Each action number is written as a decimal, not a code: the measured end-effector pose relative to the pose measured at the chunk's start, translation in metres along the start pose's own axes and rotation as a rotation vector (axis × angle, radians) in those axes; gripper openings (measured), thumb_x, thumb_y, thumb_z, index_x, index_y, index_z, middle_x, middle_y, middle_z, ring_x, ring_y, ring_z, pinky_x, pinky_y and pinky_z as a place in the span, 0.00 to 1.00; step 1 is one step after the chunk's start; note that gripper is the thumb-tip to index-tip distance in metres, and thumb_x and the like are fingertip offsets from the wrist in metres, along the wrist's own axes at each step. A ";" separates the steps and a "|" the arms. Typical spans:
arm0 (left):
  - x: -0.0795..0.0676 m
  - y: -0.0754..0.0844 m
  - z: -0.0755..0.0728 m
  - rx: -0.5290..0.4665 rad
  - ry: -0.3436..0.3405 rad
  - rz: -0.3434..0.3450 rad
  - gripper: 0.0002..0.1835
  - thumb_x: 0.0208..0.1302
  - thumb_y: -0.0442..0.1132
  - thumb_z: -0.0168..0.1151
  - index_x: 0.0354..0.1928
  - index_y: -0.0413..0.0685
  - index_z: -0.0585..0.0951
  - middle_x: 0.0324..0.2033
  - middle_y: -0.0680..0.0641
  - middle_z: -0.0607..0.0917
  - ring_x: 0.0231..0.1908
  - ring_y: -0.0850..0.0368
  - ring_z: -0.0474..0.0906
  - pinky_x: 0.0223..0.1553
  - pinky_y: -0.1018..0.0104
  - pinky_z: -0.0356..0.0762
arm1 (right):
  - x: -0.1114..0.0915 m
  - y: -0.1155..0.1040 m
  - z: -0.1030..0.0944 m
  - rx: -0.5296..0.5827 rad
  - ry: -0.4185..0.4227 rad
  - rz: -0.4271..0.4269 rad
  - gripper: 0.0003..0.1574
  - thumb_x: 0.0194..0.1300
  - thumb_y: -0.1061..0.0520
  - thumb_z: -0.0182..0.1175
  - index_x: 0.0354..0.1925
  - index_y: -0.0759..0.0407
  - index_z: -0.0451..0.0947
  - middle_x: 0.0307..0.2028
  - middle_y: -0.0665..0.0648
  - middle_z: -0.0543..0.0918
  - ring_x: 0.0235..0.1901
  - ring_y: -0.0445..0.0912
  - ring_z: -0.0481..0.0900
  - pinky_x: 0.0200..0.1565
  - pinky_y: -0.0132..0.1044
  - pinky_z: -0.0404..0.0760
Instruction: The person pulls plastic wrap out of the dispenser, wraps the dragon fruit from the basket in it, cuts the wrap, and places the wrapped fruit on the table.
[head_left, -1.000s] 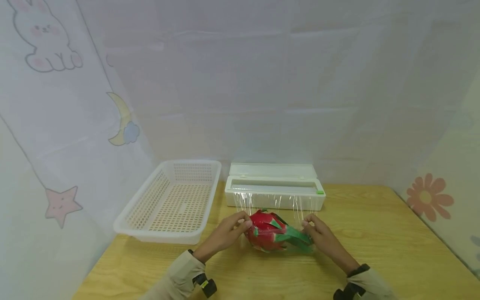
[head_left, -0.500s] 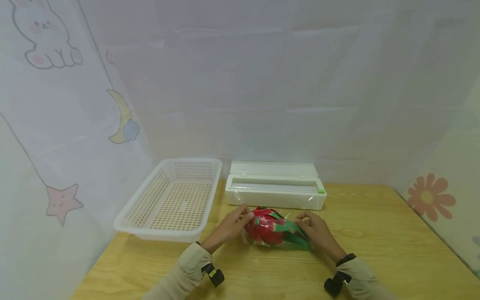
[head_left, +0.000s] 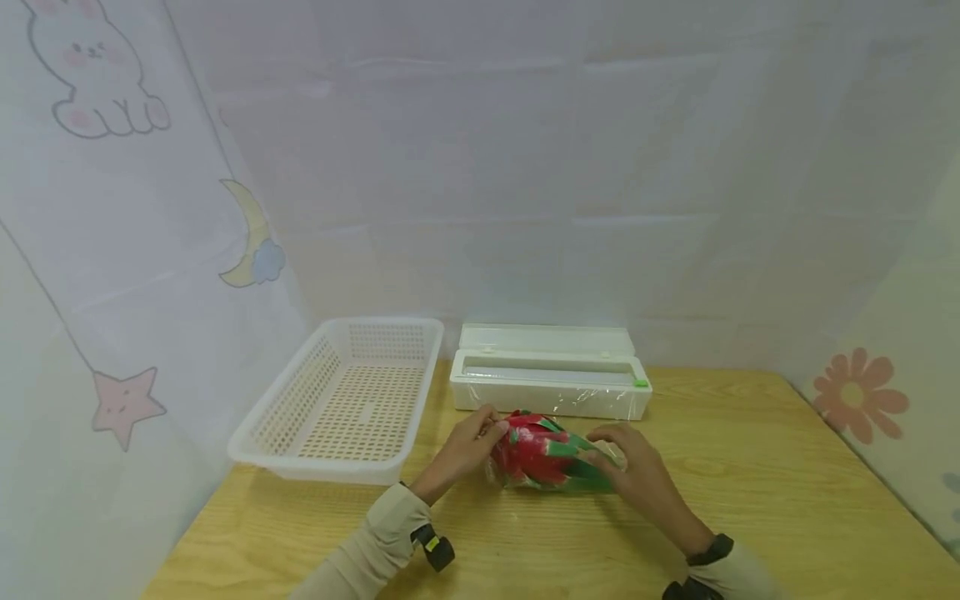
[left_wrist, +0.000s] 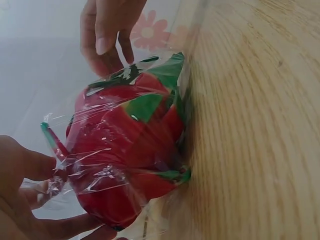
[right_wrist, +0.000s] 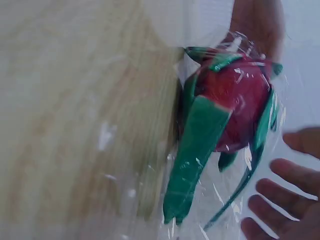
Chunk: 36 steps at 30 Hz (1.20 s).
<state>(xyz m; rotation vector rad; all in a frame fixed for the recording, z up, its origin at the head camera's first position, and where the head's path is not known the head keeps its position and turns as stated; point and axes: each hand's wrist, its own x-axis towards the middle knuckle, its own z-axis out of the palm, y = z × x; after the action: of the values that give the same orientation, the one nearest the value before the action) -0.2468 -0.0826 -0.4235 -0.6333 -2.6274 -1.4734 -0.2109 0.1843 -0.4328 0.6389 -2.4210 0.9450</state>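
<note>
A red dragon fruit (head_left: 531,451) with long green scales lies on the table, wrapped in clear cling film (left_wrist: 95,175). At its left end my left hand (head_left: 467,446) pinches a bunched bit of the film between thumb and finger, while other fingertips touch the fruit's underside in the left wrist view. My right hand (head_left: 637,468) is at the green tips on the other end. In the right wrist view its fingers (right_wrist: 287,197) are spread and relaxed beside the film, holding nothing. Loose film stretches past the green scales there.
Behind the fruit stands a white cling film box (head_left: 551,398), lid raised, a roll (head_left: 547,376) inside and a green slider (head_left: 641,383) at its right end. A white plastic basket (head_left: 322,468) sits to the left on the wooden table (head_left: 750,475).
The film stretched between box and fruit has come away from the box. My right hand has moved inward over the green tips and loosened its fingers; the left still pinches film.
</note>
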 end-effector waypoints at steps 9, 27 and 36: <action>0.012 -0.015 0.004 -0.293 0.080 -0.159 0.03 0.58 0.37 0.56 0.33 0.44 0.75 0.31 0.48 0.80 0.31 0.60 0.75 0.31 0.67 0.72 | -0.007 -0.009 0.005 0.079 -0.239 0.037 0.39 0.54 0.51 0.64 0.60 0.62 0.62 0.56 0.62 0.68 0.56 0.58 0.66 0.50 0.58 0.67; -0.035 -0.004 -0.009 0.518 -0.009 0.449 0.31 0.61 0.53 0.55 0.63 0.46 0.65 0.58 0.46 0.69 0.58 0.52 0.64 0.53 0.55 0.68 | -0.002 -0.005 0.005 -0.004 -0.267 0.002 0.46 0.50 0.51 0.68 0.63 0.61 0.60 0.57 0.61 0.67 0.57 0.58 0.64 0.51 0.57 0.68; -0.022 -0.010 0.003 0.708 0.005 0.430 0.50 0.48 0.58 0.66 0.68 0.45 0.54 0.60 0.44 0.66 0.59 0.50 0.61 0.56 0.54 0.65 | 0.004 0.000 0.007 -0.073 -0.350 0.023 0.57 0.45 0.49 0.71 0.67 0.61 0.52 0.61 0.64 0.63 0.59 0.61 0.61 0.53 0.57 0.66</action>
<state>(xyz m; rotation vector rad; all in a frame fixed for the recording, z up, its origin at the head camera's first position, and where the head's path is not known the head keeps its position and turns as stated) -0.2299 -0.0916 -0.4391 -0.9892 -2.5207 -0.3866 -0.2159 0.1783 -0.4357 0.8088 -2.7586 0.8040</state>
